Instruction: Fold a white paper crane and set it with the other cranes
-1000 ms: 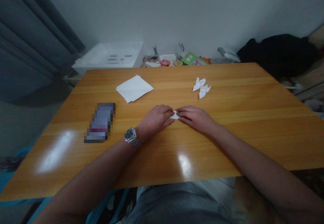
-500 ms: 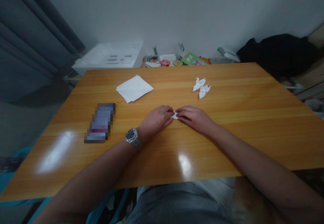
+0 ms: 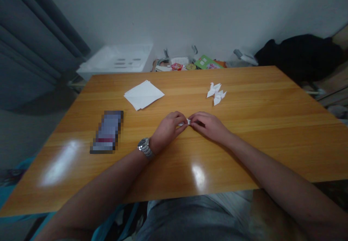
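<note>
Item: small white folded paper [image 3: 187, 122], pinched between the fingertips of both hands just above the table [image 3: 244, 139], near its middle. Left hand [image 3: 167, 128], with a steel watch [image 3: 145, 147] at the wrist, was closed on the paper's left end; right hand [image 3: 209, 126] was closed on its right end, the fingertips nearly meeting. Writing: none legible; the print on the green packet [image 3: 208, 64] and the small tins behind the table's far edge was too small to read, and the phone [image 3: 107, 132] was blurred out. Surface: glossy orange wood, with two light glares near the front edge. Room: pale wall, grey curtain [image 3: 29, 52] at left. Other things: stack of white sheets [image 3: 144, 94] far left of the hands; two white cranes [image 3: 216, 94] far right, touching each other; white box [image 3: 116, 61] and black cloth [image 3: 299, 57] beyond the table.
</note>
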### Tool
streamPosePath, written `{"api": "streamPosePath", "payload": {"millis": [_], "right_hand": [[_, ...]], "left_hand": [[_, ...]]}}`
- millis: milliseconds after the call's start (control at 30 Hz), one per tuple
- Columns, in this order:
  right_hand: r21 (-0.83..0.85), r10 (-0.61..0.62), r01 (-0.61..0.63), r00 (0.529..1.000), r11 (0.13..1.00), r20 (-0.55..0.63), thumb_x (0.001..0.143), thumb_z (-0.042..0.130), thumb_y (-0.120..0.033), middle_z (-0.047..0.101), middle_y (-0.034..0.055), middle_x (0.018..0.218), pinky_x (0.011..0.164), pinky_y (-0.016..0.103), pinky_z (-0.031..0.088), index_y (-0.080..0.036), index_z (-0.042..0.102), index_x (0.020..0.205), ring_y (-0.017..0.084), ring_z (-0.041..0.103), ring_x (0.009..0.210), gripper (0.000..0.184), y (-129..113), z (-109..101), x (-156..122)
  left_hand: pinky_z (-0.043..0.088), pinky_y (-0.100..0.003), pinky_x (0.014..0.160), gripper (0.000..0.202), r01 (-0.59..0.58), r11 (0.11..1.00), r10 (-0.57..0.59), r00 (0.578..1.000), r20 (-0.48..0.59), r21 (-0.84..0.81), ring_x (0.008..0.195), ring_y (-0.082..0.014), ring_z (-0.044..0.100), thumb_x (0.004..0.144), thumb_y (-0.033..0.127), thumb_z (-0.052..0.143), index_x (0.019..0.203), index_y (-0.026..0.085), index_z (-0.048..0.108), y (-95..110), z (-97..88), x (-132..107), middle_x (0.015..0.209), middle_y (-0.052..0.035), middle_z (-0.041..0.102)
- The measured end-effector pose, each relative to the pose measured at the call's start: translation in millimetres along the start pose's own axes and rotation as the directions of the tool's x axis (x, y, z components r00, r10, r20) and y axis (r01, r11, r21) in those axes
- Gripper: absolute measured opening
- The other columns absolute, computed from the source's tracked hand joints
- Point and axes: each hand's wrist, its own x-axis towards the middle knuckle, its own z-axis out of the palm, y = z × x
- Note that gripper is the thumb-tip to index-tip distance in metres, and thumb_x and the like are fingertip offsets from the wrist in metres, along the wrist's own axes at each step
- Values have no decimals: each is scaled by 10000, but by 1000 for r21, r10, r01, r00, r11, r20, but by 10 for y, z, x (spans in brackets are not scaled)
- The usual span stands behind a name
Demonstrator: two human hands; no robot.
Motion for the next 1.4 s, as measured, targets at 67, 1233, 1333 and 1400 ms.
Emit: {"api": "streamPosePath", "payload": {"millis": [67, 1233, 1333, 1400], "right_hand": [[8, 0, 0, 1000, 1000, -6, 970, 593, -212, 726, 87, 1056, 899, 378, 524, -202, 684, 952, 217, 662, 999, 93, -3, 8, 11], [-303, -70, 84, 996, 949, 60, 1009, 540, -212, 750, 95, 1171, 916, 378, 580, -209, 737, 1093, 240, 714, 1054, 215, 27, 5, -59], [-326, -63, 83, 995, 942, 73, 1019, 519, -217, 745, 94, 1193, 925, 388, 585, -216, 735, 1125, 242, 710, 1069, 241, 8, -7, -68], [-341, -70, 94, 994, 935, 81, 1019, 517, -222, 740, 97, 1207, 942, 397, 584, -217, 732, 1144, 244, 708, 1081, 248, -7, -15, -78]], "left_hand": [[499, -347, 912, 101, 10, 1000, -10, 1000, -9, -16, 982, -197, 610, 972, 241, 614, 960, 179, 693, -4, 9, 3, 1033, -63, 653], [528, -345, 894, 243, -27, 968, 3, 995, 96, 248, 995, -215, 640, 1034, 282, 512, 1114, 183, 718, 57, -19, 23, 1103, -70, 710], [533, -350, 906, 266, -81, 946, 37, 989, 145, 313, 1013, -219, 633, 1047, 282, 474, 1130, 178, 704, 108, -56, 10, 1123, -85, 696], [538, -357, 910, 267, -111, 927, 50, 983, 177, 358, 1023, -225, 626, 1048, 265, 462, 1153, 163, 685, 148, -73, -5, 1127, -101, 683]]}}
